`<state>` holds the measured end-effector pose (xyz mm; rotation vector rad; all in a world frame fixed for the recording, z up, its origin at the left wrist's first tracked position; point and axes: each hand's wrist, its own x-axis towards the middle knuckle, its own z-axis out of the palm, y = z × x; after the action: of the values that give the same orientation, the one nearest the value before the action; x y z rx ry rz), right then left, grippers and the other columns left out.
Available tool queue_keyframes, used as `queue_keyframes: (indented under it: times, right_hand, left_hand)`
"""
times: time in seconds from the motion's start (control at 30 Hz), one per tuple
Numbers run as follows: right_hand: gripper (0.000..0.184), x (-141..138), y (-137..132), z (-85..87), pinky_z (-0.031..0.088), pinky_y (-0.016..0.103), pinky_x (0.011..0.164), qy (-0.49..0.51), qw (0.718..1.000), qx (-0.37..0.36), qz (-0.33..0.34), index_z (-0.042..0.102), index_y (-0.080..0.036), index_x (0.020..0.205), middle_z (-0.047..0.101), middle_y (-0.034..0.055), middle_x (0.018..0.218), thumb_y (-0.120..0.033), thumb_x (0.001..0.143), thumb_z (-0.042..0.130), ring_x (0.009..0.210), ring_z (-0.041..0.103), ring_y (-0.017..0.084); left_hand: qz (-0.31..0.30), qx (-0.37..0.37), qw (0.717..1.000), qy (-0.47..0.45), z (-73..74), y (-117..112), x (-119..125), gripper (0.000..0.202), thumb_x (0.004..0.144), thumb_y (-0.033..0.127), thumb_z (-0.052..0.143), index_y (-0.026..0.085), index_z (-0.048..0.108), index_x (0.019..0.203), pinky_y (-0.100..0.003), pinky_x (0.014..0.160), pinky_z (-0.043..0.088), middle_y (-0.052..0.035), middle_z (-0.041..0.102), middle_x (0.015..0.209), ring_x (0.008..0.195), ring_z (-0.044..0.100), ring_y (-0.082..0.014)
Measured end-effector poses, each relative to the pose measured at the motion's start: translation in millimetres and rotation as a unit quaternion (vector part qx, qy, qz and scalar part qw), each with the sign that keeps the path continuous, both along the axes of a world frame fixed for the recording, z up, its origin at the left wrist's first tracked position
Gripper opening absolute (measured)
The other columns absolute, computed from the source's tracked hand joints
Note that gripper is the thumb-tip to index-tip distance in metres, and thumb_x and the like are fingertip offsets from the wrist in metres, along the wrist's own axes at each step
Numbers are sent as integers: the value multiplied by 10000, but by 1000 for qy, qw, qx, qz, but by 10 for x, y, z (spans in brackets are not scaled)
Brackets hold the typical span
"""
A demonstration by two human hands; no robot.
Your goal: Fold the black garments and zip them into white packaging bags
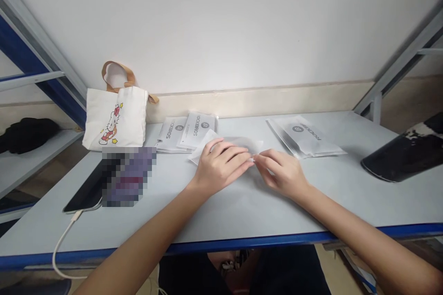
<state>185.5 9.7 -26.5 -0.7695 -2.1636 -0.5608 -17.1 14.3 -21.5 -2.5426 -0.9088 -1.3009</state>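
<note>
In the middle of the desk, a frosted plastic bag (247,142) lies partly hidden beneath my left hand (221,166). That hand is curled over the bag, its fingers together and pointing right, and it holds the bag near the edge. Close by, my right hand (282,173) pinches the bag's right corner between thumb and fingers. The two sets of fingertips almost meet there. What the bag contains is hidden.
Printed plastic packets (199,131) lie behind my left hand, and more packets (302,136) to the right. A white tote bag (116,117), a phone (95,182) on a cable and a blurred-out item stand left. A black cylindrical object (404,152) lies at right.
</note>
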Motion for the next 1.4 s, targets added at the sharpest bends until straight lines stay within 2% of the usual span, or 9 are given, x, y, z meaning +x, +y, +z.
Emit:
queue_keyframes:
  times: [0.33,0.67,0.83,0.97,1.07,1.13,1.2,1.27,1.4]
  right_hand:
    - [364,22,-4,20,469,250,539,64,994,90,-3,553,-280,1037,615,20,783,-49,755,537,608,564,132]
    - [303,77,27,106,493,257,547,148,972,181,-36,566,-267,945,616,4,778,-56,727,574,617,585,137]
    - [231,153,56,171,495,301,555,235,950,196,-69,551,-247,911,593,20,764,-75,757,561,637,574,163]
    - [136,205,97,178,477,285,490,347,933,86,-42,515,-242,919,541,5,775,-139,831,522,556,527,129]
    - [51,260,125,191,478,272,467,486,874,13,-7,474,-240,939,501,26,864,-234,889,481,561,513,114]
    - [56,294,149,193,499,281,506,546,838,-26,5,459,-253,931,505,37,875,-295,899,478,637,536,137]
    - [85,308,179,179,517,292,539,572,814,-97,27,455,-267,918,530,44,878,-337,890,494,702,559,157]
    - [118,298,208,154,531,303,561,574,795,-187,65,454,-270,896,560,44,904,-370,876,514,719,579,160]
    - [237,242,239,113,558,342,669,572,756,-305,90,447,-289,1020,541,32,1074,-408,847,556,767,632,149]
  left_hand:
    - [3,-59,998,21,70,53,30,202,854,259,532,349,639,1000,-509,1083,164,31,667,1082,1096,546,-232]
    - [92,155,983,38,36,280,-104,140,859,212,545,278,616,960,-448,1114,144,59,701,976,1028,585,-186]
    - [168,56,983,43,45,444,-378,114,885,237,499,240,609,917,-472,1094,193,24,701,946,1038,570,-206]
    - [143,-44,989,-15,99,364,-409,132,894,284,475,226,584,941,-396,984,368,-4,678,969,992,578,-188]
    - [95,-149,981,-85,99,217,-275,353,846,396,549,231,483,1151,-328,857,453,-22,656,1031,977,591,-177]
    - [68,-166,981,-77,70,135,-158,561,764,465,630,234,434,1237,-324,834,461,-36,641,1065,989,585,-194]
    - [57,-118,991,-23,39,80,-56,579,734,455,652,238,468,1238,-317,788,458,-39,633,1037,943,577,-203]
    - [64,-14,998,20,31,46,4,455,778,367,606,241,519,1207,-292,689,432,-19,630,878,799,554,-181]
    - [112,228,967,13,129,65,-70,365,828,143,490,252,570,1167,-277,561,312,28,483,569,566,397,-147]
